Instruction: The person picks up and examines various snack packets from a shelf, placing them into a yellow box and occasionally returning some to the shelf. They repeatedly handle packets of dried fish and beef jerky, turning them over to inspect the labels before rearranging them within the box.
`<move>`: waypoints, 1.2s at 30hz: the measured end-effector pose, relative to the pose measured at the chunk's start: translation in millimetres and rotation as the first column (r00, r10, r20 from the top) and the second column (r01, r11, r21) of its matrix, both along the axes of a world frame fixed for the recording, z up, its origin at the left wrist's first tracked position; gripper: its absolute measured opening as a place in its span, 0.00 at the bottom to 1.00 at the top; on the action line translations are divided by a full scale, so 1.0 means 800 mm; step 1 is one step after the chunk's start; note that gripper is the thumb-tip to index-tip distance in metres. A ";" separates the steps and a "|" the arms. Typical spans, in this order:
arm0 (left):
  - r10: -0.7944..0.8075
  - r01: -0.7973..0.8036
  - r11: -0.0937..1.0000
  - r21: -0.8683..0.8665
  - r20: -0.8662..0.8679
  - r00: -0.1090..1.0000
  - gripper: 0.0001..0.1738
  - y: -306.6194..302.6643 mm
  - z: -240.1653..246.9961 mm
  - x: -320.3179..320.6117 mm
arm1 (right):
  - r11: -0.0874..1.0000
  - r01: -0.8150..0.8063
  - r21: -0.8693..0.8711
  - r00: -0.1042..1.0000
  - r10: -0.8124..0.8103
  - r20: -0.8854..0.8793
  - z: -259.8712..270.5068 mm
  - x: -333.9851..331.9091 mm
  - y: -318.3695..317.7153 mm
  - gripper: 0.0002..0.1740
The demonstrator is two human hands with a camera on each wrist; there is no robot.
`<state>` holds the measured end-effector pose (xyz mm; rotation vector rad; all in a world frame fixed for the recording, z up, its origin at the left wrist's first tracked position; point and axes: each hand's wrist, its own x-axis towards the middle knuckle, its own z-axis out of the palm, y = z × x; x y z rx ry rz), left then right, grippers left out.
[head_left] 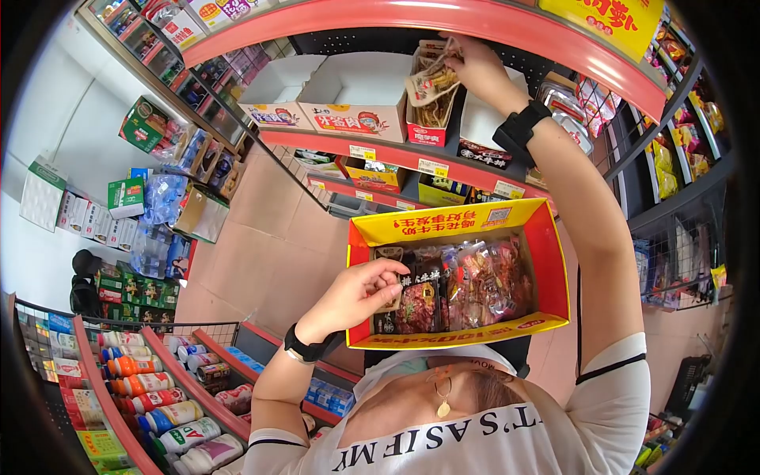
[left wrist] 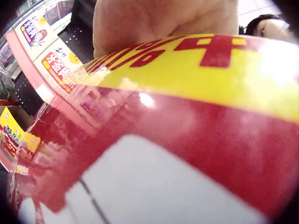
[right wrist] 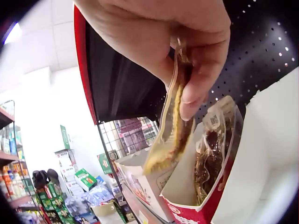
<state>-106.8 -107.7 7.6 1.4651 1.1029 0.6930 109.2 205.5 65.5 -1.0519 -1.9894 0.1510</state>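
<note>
High on the shelf, my right hand (head_left: 479, 70) pinches a clear snack packet (right wrist: 173, 126) with yellowish-brown contents between thumb and fingers. It hangs over a narrow red-and-white display box (right wrist: 187, 212), where similar packets (right wrist: 210, 158) stand. Lower down, my left hand (head_left: 360, 291) reaches over the left wall of a yellow-and-red carton (head_left: 552, 273), fingers bent above a beige packet (head_left: 389, 253) at its edge. I cannot tell whether those fingers grip it. Black packets (head_left: 419, 297) and clear packets of reddish snacks (head_left: 487, 277) fill the carton. The left wrist view shows the palm against the carton's rim.
Two white display boxes (head_left: 352, 83) stand left of the narrow box, and another white box (head_left: 483, 119) stands to its right. A red shelf edge (head_left: 427, 20) runs above my right hand. Bottles (head_left: 142, 384) line a rack at lower left; stacked cartons (head_left: 134, 293) stand behind.
</note>
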 end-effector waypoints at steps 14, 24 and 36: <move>0.107 -0.084 0.992 -0.099 0.251 0.962 0.12 -0.003 -0.006 -0.009 | 0.983 -0.146 0.113 0.833 0.061 0.550 -0.018 -0.037 -0.023 0.24; 0.220 -0.231 0.973 0.006 0.281 0.934 0.11 -0.014 0.003 -0.037 | 0.900 -0.418 -0.124 0.831 0.434 0.348 -0.029 -0.043 -0.154 0.08; 0.312 -0.316 0.949 0.017 0.110 0.944 0.11 -0.013 -0.017 -0.043 | 0.612 -0.733 -0.298 0.441 0.760 0.478 -0.204 -0.071 -0.322 0.28</move>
